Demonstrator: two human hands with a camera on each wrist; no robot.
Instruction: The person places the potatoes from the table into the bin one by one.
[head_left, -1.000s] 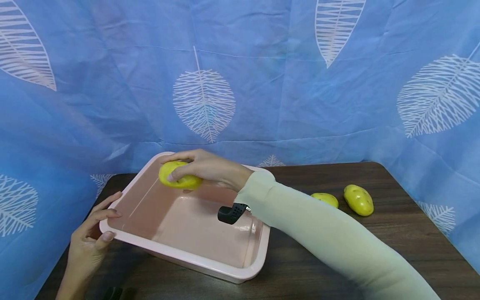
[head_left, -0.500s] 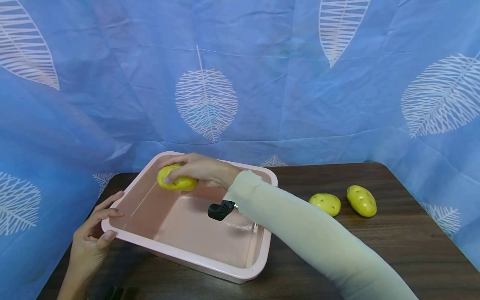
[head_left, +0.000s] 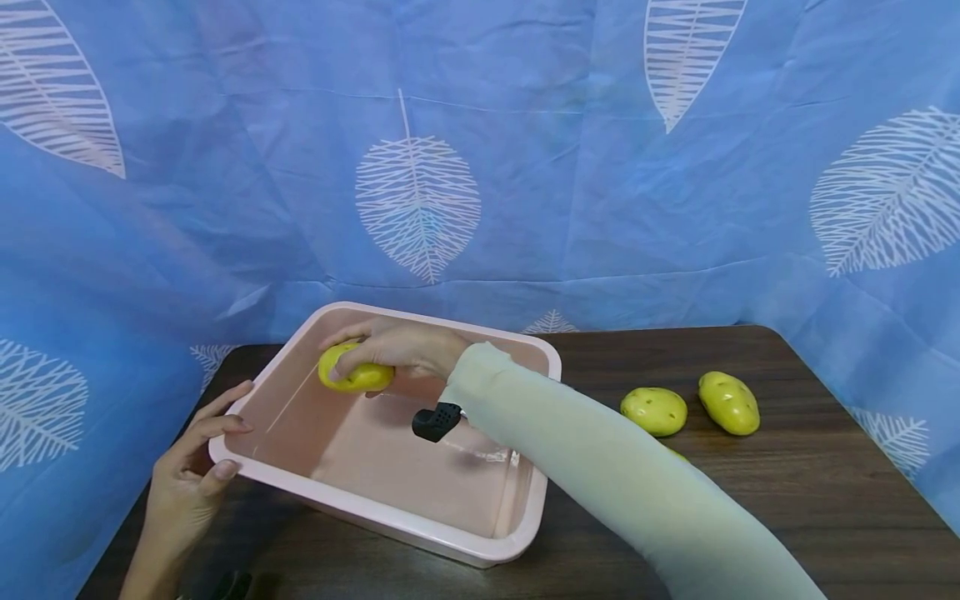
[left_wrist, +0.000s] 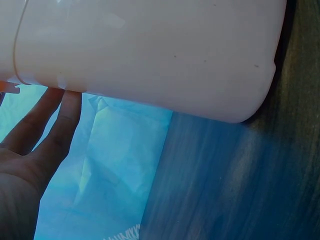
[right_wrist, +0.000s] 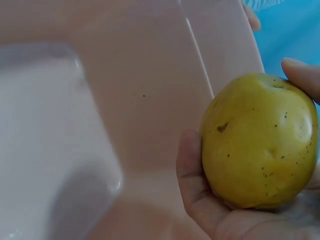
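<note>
My right hand [head_left: 405,346] grips a yellow potato [head_left: 367,377] inside the opening of a pink plastic basin [head_left: 420,533], over its far left part. In the right wrist view the speckled potato [right_wrist: 260,145] sits between thumb and fingers, above the basin's floor. My left hand [head_left: 187,467] holds the basin's left corner, thumb at the front rim and fingers over the side rim. The left wrist view has the left hand's fingers [left_wrist: 65,120] against the basin's outer wall [left_wrist: 165,55].
Two potatoes lie on the dark wooden table [head_left: 787,475] to the right, one greenish-yellow potato [head_left: 654,411] beside another potato [head_left: 729,403]. A sliver of yellow shows behind the right sleeve [head_left: 585,442]. A blue cloth [head_left: 517,208] with white leaves hangs behind the table.
My right hand has lowered the potato slightly into the basin, and the right forearm has shifted left, uncovering more of the potatoes on the table. The left hand keeps its hold on the corner.
</note>
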